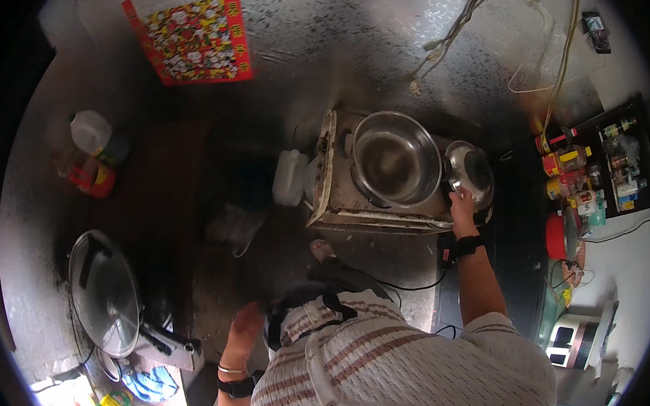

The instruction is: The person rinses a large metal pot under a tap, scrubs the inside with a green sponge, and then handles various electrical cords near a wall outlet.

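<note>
My right hand is at the near rim of a shiny metal pot lid, its fingers closed on the edge. The lid has a dark knob and lies at the right end of an old stove. Beside it on the stove is a wide stainless steel pot, uncovered, with a stained bottom and dark side handles. My left hand hangs low at my left side, away from the stove. It is blurred, and I see nothing in it.
Left of the stove stands a translucent plastic jug. A large glass lid leans by the left wall. Sauce bottles and jars line the right side, near a red pot. Cables hang on the back wall.
</note>
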A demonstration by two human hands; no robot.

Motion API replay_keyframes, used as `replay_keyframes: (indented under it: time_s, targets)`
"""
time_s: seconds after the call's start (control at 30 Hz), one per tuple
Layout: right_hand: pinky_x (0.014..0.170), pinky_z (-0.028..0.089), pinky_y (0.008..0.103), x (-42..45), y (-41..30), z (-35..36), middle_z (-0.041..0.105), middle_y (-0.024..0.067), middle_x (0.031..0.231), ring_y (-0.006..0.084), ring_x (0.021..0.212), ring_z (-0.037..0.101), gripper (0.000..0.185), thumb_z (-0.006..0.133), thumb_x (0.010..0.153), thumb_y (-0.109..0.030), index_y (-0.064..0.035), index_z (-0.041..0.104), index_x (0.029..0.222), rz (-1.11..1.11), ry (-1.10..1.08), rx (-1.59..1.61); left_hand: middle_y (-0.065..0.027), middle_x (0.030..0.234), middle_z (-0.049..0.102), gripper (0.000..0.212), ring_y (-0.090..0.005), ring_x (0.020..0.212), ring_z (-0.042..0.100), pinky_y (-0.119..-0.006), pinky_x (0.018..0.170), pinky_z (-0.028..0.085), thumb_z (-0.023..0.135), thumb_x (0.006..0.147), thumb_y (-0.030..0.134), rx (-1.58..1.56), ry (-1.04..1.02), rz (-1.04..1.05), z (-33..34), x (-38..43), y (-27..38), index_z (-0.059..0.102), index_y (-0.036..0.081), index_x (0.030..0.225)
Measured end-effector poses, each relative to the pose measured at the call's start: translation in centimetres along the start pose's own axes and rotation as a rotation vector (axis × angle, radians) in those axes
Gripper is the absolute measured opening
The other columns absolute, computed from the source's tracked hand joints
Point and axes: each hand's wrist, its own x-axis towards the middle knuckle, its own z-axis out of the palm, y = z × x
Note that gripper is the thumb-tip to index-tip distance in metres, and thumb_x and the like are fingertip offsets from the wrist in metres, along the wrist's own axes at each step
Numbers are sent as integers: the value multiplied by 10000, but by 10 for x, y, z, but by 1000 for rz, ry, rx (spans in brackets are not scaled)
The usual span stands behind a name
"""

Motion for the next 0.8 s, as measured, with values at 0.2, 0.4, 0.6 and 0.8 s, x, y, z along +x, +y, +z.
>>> replay_keyframes:
  time_s: [0.2, 0.4, 0.6, 0.8]
  targets:
    - [861, 379, 367, 88, 33, 22, 495, 135, 1166, 249, 1035, 486, 496, 569, 805, -259, 0, 430, 1204, 191, -45, 58, -90, 1261, 450, 404, -179, 1187, 399, -298, 974, 335, 548, 836, 53, 190, -50, 156, 96, 126, 110, 449, 27, 1227]
    - [670, 391, 334, 143, 53, 39, 556, 2, 806, 139, 711, 510, 185, 455, 908, -280, -121, 512, 984, 425, -227, 602, -100, 1315, 393, 451, -214, 1220, 368, -298, 1008, 288, 524, 867, 114, 102, -108, 115, 195, 254, 134, 371, 4, 1277]
    - [525, 324, 221, 168, 69, 45, 412, -39, 645, 92, 559, 350, 218, 413, 941, -261, -81, 531, 906, 453, -386, 846, -122, 1144, 528, 403, -209, 1070, 490, -302, 900, 395, 448, 901, 182, 33, -19, 155, 244, 364, 86, 392, -6, 1254]
    - [512, 284, 211, 152, 56, 44, 393, -41, 646, 70, 556, 324, 197, 431, 938, -238, -64, 521, 917, 368, -379, 847, -73, 972, 562, 309, -153, 917, 548, -300, 783, 496, 385, 902, 66, -27, 38, 87, 261, 352, 108, 422, -4, 1201]
